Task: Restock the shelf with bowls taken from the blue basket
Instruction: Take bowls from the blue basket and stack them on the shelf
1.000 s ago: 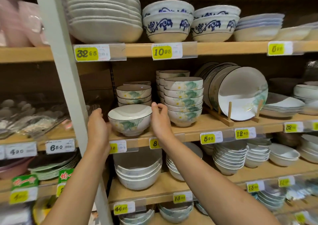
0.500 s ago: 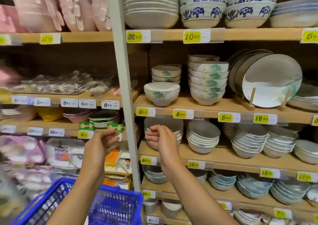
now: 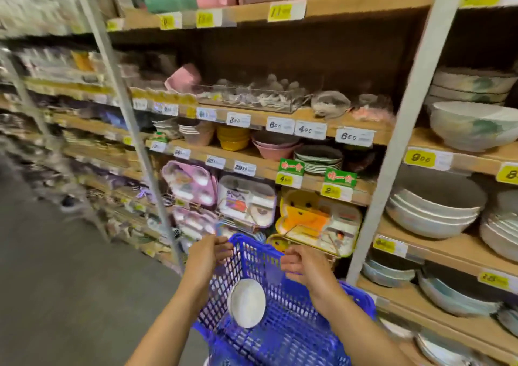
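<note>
1. A single white bowl (image 3: pixel 246 302) lies in the blue basket (image 3: pixel 294 337), tipped on its side against the mesh wall nearer the left arm.
2. The basket sits low in front of the person, close to the shelving, its far rim just under both hands.
3. The left hand (image 3: pixel 206 256) hangs at the far left corner of the rim with fingers loosely curled and nothing in them; whether the fingertips touch the plastic I cannot tell.
4. The right hand (image 3: pixel 304 264) hovers over the basket's far edge, fingers also loosely bent, holding nothing.
5. To the right, past a white upright post (image 3: pixel 406 127), a floral bowl (image 3: pixel 473 126) stands at the front of the wooden shelf (image 3: pixel 462 161), with a stack of similar bowls (image 3: pixel 473 85) behind it.
6. One level down sits a stack of plain white bowls (image 3: pixel 434 211).
7. Straight beyond the basket, children's divided plates (image 3: pixel 246 200) stand on edge, a yellow one (image 3: pixel 316 217) among them.
8. Above these are pink bowls (image 3: pixel 274 144) and yellow bowls (image 3: pixel 232 137).
9. The far left of the aisle is blurred.
</note>
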Demonstrator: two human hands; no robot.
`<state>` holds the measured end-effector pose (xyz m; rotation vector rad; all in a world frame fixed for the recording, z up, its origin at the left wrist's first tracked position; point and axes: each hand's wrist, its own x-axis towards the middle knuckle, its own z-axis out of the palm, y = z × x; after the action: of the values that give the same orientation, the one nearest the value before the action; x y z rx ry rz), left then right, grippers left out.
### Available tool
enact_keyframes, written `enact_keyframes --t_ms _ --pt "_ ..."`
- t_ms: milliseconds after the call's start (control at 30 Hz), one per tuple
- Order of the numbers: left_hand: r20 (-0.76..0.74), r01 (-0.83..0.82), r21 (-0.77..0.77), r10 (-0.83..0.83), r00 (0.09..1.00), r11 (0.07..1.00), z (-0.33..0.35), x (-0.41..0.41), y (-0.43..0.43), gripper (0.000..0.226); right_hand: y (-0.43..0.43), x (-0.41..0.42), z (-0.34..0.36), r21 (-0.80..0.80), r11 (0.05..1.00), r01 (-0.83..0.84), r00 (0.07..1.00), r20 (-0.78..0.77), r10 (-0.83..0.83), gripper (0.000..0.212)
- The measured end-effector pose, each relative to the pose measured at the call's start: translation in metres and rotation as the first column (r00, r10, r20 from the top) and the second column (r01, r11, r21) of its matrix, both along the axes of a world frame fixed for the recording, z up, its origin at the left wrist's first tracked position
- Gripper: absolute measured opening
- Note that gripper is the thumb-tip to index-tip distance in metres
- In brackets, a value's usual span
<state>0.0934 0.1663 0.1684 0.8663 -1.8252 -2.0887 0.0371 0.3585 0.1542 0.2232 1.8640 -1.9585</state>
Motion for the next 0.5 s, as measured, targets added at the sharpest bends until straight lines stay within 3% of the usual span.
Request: enact_keyframes --t_ms 233,500 --pt "0.205 0.198 -0.195 -0.157 0.966 0.961 -0.073 -0.038 -0.076 0.034 -0.068 -0.026 -0.097 0.128 0.991 0.025 0.963 0.262 -0.058 0.025" --pt "0.542 0.346 -0.121 -0.230 0.808 0.931 -0.189 -0.083 -0.082 0.025 -0.080 -0.066 -0.207 0.337 0.941 -0.028 0.873 0.467 -0.141 0.017"
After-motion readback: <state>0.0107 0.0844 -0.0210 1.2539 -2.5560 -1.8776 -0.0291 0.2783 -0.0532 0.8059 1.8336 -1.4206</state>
